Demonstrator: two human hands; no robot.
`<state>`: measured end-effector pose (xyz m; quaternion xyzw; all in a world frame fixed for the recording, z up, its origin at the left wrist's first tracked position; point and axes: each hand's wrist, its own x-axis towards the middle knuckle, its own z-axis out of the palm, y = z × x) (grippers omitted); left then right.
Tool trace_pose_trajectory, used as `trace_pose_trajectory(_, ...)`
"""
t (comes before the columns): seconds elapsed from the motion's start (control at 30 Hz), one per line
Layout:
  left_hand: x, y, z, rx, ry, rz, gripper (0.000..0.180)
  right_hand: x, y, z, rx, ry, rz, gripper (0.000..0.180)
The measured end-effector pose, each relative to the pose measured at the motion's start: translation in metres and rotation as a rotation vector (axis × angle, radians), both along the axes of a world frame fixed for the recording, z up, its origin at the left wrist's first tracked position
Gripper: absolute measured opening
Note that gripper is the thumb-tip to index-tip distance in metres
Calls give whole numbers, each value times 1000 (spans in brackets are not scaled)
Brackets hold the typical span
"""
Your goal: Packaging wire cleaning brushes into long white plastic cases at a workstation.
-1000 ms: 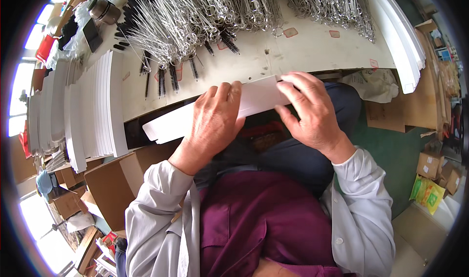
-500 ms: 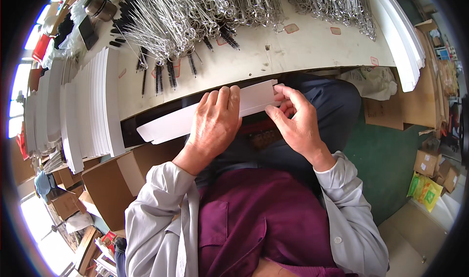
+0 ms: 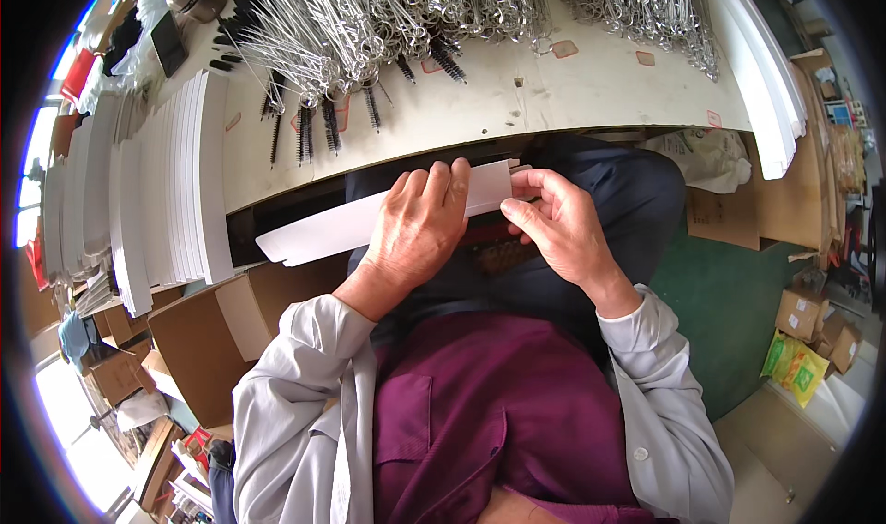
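Observation:
My left hand point(image 3: 417, 228) lies across the middle of a long flat white cardboard sleeve point(image 3: 318, 233) and grips it, just below the front edge of the table point(image 3: 572, 90). My right hand point(image 3: 558, 224) pinches the sleeve's right end with fingers curled around it. The sleeve slants down to the left over my lap. On the table above lie heaps of wire-handled brushes point(image 3: 369, 35) with black bristle tips.
Stacks of flat white cards point(image 3: 171, 192) stand along the table's left side, more white sheets point(image 3: 761, 72) at its right end. Brown cardboard boxes point(image 3: 198, 339) sit at my lower left, other boxes point(image 3: 812, 321) and a yellow-green packet point(image 3: 794, 367) on the green floor at right.
Both hands have drawn the white sleeve off the table edge toward my lap. My right hand went from lying flat on it to pinching its right end.

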<state>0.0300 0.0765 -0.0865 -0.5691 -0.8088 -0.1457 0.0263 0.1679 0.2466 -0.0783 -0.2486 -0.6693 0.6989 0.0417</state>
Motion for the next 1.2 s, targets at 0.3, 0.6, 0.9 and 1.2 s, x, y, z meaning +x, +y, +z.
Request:
trace_pose_trajectory(0.3,3,-5,-3,25,-13,-37,77,-6,14,10,-258,-153,103,37)
trace_pose_trajectory(0.6,-1,-2,2,33,-46,-50,69,-1,24,6,-597,-150,116,36)
trace_pose_trajectory(0.9,-8,10,20,18,-260,-59,60,-17,12,20,1220,256,427,64)
trace_pose_trajectory(1.2,-15,-7,30,17,-267,-59,61,-13,34,23,1219,245,526,57)
